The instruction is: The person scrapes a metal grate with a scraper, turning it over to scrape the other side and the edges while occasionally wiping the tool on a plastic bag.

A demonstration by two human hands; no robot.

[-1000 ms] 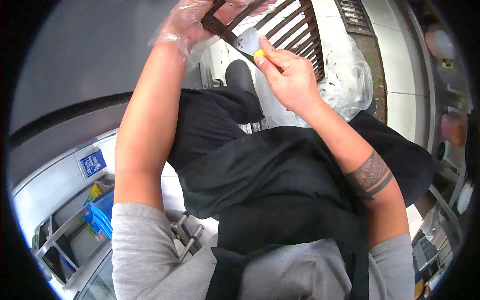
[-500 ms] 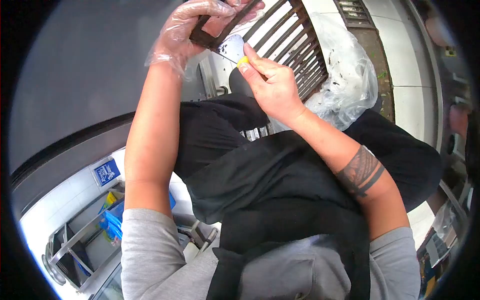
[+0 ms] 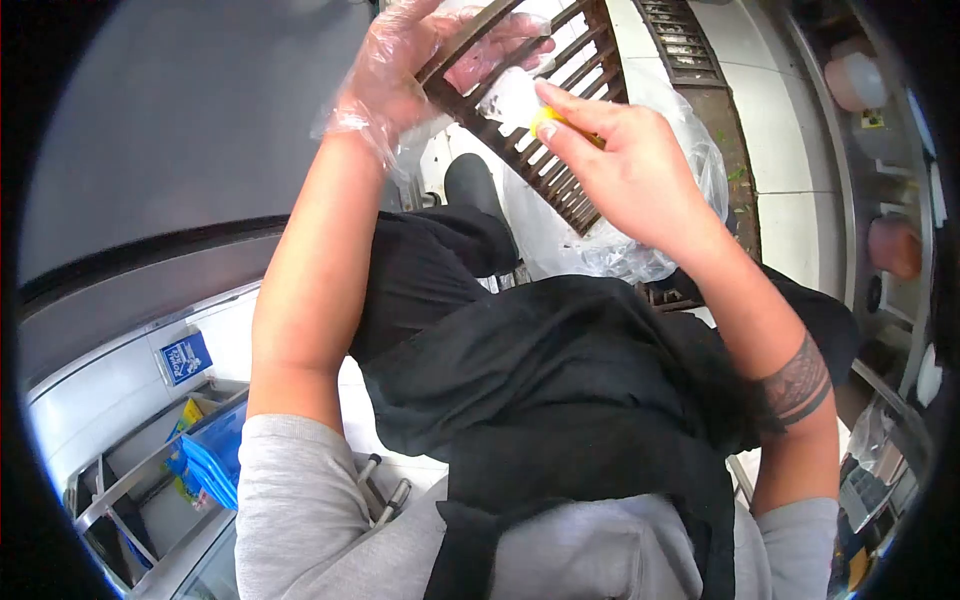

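On the left, the left hand (image 3: 395, 75), in a thin clear glove, holds the top corner of a dark grate (image 3: 492, 133), with its fingers spread out behind the bars. The grate is up in the air, tilted, and its low end has swung in toward the dark boot (image 3: 473, 187). Next comes the flat blade (image 3: 511, 99) of a scraper, with dark specks on it. It has moved along the edge, a bit farther from that corner, so it looks to be at a new spot. I can't tell how hard it presses. The right hand (image 3: 640, 165) is bare and closed around the yellow handle (image 3: 545, 121), pinching it near the blade. Past the grate, a crinkly clear plastic bag (image 3: 702, 145) lies low down, beside the strip of floor with the drain cover (image 3: 683, 40).
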